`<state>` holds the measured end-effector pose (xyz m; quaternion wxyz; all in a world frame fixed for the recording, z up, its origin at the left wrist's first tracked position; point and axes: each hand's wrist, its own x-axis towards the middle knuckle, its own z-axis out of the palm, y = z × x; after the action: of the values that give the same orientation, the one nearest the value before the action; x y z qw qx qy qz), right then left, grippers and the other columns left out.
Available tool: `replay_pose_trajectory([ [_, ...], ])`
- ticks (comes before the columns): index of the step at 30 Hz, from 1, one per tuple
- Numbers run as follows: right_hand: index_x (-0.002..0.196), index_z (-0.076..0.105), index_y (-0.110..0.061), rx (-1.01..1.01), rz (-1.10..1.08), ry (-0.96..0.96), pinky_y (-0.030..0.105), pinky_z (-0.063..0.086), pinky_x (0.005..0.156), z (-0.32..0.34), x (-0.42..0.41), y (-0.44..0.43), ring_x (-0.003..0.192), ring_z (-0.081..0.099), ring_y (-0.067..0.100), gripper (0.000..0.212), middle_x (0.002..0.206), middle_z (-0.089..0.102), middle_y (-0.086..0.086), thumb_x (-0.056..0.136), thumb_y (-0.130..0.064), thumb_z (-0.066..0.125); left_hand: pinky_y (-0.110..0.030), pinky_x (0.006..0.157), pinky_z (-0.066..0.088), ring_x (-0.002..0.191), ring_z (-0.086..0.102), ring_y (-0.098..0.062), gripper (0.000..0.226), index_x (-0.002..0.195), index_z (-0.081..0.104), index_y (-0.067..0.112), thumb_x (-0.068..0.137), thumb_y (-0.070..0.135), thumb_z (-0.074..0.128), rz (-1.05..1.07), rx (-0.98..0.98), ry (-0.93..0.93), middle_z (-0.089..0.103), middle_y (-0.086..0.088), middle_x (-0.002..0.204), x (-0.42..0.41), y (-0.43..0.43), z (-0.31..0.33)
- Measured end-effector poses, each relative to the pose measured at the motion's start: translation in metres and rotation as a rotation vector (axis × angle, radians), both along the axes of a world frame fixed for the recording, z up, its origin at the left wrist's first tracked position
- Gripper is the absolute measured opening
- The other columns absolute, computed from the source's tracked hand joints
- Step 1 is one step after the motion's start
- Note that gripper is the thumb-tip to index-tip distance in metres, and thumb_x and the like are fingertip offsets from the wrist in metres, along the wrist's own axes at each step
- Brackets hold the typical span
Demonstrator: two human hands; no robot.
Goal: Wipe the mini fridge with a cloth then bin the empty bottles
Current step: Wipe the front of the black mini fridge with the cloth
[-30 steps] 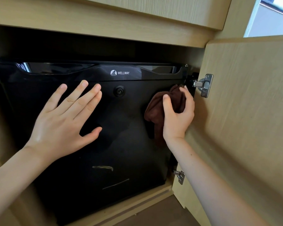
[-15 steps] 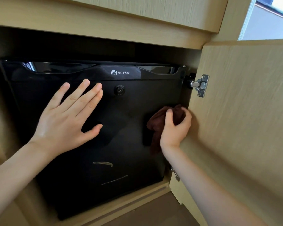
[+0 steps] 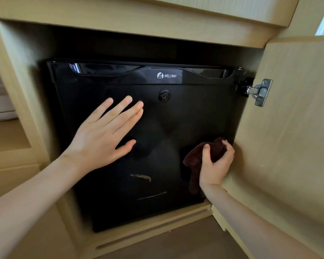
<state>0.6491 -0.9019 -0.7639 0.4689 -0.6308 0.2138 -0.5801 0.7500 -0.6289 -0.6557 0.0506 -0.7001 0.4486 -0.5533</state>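
Brown cloth [image 3: 198, 161] hangs vertical, right hand [image 3: 216, 165] gripping, against mini fridge [image 3: 185, 118].

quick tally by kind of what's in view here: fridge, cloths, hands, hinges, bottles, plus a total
mini fridge: 1
cloth: 1, dark brown, held in the right hand
hands: 2, left hand flat on the fridge door, right hand
metal hinges: 1 in plain view, upper hinge on the open cabinet door
bottles: 0 visible
total: 5

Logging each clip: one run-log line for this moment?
stage: wiping | right hand: grips cloth on fridge door | left hand: flat on door | bottles: unseen
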Motion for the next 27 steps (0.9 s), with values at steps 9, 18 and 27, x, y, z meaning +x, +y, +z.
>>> replay_pose_trajectory([
  [9, 0.128, 0.058, -0.014, -0.884, 0.138, 0.061, 0.032, 0.047, 0.097, 0.048, 0.019, 0.06, 0.112, 0.053, 0.024, 0.048, 0.122, 0.057, 0.012, 0.085, -0.028, 0.073, -0.044, 0.122, 0.018, 0.15, 0.023, -0.022, 0.068, 0.154, 0.028, 0.01, 0.097, 0.04, 0.048, 0.018, 0.017, -0.009, 0.024, -0.003, 0.163, 0.005, 0.015, -0.021],
  [18, 0.13, 0.054, -0.013, -0.817, 0.143, 0.206, 0.017, 0.03, 0.113, 0.021, -0.002, -0.005, 0.128, 0.047, 0.026, 0.05, 0.13, 0.051, 0.012, 0.088, -0.034, 0.07, -0.045, 0.123, 0.014, 0.151, 0.016, -0.023, 0.065, 0.154, 0.027, 0.008, 0.099, 0.038, 0.045, 0.038, 0.068, 0.063, 0.022, -0.005, 0.163, -0.003, 0.02, -0.016],
  [27, 0.128, 0.055, -0.014, -1.281, 0.193, 0.119, 0.035, 0.052, 0.082, -0.016, 0.031, 0.108, 0.094, 0.058, 0.024, 0.039, 0.107, 0.063, 0.01, 0.094, -0.031, 0.067, -0.044, 0.124, 0.006, 0.152, 0.01, -0.026, 0.061, 0.155, 0.024, 0.009, 0.101, 0.034, 0.041, 0.076, 0.214, 0.088, 0.018, -0.005, 0.163, -0.009, 0.032, -0.01],
])
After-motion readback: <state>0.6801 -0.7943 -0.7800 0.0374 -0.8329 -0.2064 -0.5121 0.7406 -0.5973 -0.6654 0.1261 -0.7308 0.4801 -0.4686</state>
